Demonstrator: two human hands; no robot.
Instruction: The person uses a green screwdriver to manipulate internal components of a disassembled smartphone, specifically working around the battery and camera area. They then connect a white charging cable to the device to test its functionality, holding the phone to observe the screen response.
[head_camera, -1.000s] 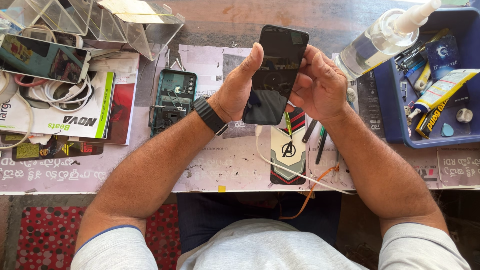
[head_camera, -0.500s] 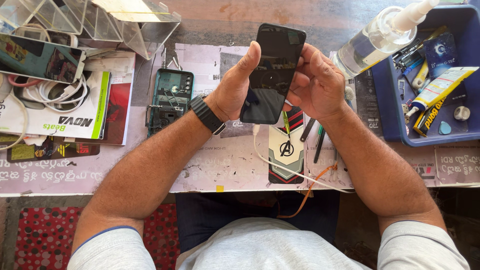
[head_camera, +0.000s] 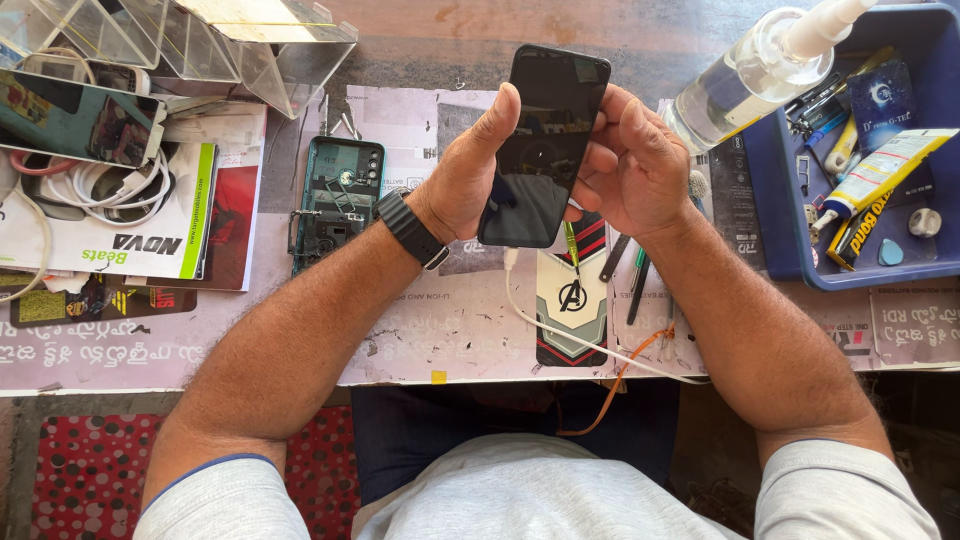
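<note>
We hold a black smartphone (head_camera: 545, 145) between both hands above the middle of the workbench, its dark screen facing up at us. Our left hand (head_camera: 470, 175) wraps its left edge, thumb laid along the side, a dark watch (head_camera: 410, 228) on that wrist. Our right hand (head_camera: 635, 165) closes on the right edge, fingers curled behind the body. A white cable (head_camera: 560, 335) runs from the phone's lower end down across the bench toward us.

Under the phone lie a printed phone case (head_camera: 570, 310) and a few slim hand tools (head_camera: 635, 280). To the left sits an opened green phone body (head_camera: 335, 200), its insides showing. Further left are a coil of white cables (head_camera: 105, 185) and some printed boxes (head_camera: 130, 240). On the right stand a clear pump bottle (head_camera: 745, 75) and a blue tray (head_camera: 775, 225) holding glue tubes and small parts. The bench is covered with worn printed paper sheets (head_camera: 440, 325); clear plastic compartments (head_camera: 200, 40) stand at the far edge. Below it shows a red dotted floor mat (head_camera: 90, 465).
</note>
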